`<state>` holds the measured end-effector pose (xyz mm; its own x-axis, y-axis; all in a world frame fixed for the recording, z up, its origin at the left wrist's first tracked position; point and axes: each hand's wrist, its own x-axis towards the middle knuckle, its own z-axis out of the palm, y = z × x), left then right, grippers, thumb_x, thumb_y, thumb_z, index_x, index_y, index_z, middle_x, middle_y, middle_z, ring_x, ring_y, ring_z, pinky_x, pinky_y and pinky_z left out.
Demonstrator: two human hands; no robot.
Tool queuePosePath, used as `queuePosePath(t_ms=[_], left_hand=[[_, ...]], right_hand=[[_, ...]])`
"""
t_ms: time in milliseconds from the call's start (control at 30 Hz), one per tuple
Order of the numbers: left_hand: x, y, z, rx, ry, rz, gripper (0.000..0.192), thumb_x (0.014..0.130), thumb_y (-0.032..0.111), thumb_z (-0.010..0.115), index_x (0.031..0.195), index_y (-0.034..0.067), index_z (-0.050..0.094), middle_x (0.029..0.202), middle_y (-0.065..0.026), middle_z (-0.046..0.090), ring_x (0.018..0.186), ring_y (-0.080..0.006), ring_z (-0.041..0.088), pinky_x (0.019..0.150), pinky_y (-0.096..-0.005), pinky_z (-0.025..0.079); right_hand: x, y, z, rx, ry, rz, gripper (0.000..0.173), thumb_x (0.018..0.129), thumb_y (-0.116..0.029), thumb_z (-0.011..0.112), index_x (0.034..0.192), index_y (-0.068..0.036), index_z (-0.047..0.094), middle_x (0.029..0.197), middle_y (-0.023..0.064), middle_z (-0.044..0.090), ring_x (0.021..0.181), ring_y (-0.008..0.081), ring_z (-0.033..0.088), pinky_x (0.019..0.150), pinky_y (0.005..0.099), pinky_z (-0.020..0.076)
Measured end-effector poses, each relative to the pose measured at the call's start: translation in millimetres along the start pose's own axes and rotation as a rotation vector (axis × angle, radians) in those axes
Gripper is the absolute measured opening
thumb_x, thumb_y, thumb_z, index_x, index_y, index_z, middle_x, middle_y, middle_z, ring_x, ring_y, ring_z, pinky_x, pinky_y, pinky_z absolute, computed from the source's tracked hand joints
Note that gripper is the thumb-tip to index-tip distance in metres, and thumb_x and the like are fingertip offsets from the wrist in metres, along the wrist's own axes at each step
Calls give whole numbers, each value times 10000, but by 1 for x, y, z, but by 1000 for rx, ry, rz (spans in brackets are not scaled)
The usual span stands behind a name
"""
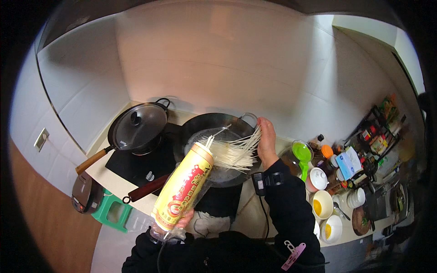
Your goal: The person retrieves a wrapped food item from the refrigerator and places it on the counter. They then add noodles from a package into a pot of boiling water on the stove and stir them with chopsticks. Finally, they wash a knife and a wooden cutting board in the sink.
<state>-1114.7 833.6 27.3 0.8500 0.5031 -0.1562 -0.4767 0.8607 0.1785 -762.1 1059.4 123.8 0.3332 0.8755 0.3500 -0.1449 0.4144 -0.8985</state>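
My left hand (185, 219) grips the lower end of a yellow paper-wrapped pack of dried noodles (184, 184), tilted with a few strands poking from its top. At the right rim of the open wok, my right hand (267, 141) is raised, its palm against a spread of loose dried noodles (239, 150); whether its fingers grip them I cannot tell. The noodles lie over the wok (211, 119), which holds cloudy, foamy liquid. The wok's dark red handle (148, 189) passes behind the pack.
A glass-lidded pan (141, 126) sits at the left of the black cooktop (133, 167). A white cloth (213, 223) lies at the front edge. On the right counter are a green-handled strainer (302, 153), bowls with yellow contents (322, 204), a tissue pack (348, 163) and several bottles.
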Motion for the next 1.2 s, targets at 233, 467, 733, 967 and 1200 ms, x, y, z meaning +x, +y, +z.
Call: queuePosePath(t_ms=[233,467,733,967,1200], left_hand=[[-1,4,-20,80,50,-10,606,818,644,567,880,59,422,677,-33,380,533,-162,379,488,-291,347],[18,23,-48,45,-341,-340,592,752,555,714,864,17,495,701,-119,516,576,-262,519,545,-360,434],[26,30,-44,71,-487,-389,589,714,512,776,862,2,521,753,-139,554,642,-284,558,606,-388,459],[30,38,-34,171,-487,-415,572,701,492,794,856,14,521,755,-134,554,669,-277,560,623,-380,458],[9,18,-34,179,-159,-196,695,727,667,679,810,13,459,601,-88,450,472,-171,431,421,-272,339]], right_hand=[[-16,-29,-27,-1218,-338,-292,569,887,-429,649,1267,-17,552,1320,230,517,1242,360,479,1014,382,391],[-48,-71,-72,-1019,-281,-644,348,876,-246,659,1142,-28,603,1172,252,595,1071,406,574,902,465,471],[-154,0,-154,-1302,-1492,128,147,761,-95,647,907,-89,655,783,177,658,812,343,661,672,459,509],[-197,15,-187,-1336,-1589,-27,168,727,-83,665,890,-55,631,988,153,625,897,352,647,697,444,525],[-187,41,-184,-1330,-1555,-158,151,803,-128,624,936,-56,615,1072,150,569,973,345,627,780,443,540]])
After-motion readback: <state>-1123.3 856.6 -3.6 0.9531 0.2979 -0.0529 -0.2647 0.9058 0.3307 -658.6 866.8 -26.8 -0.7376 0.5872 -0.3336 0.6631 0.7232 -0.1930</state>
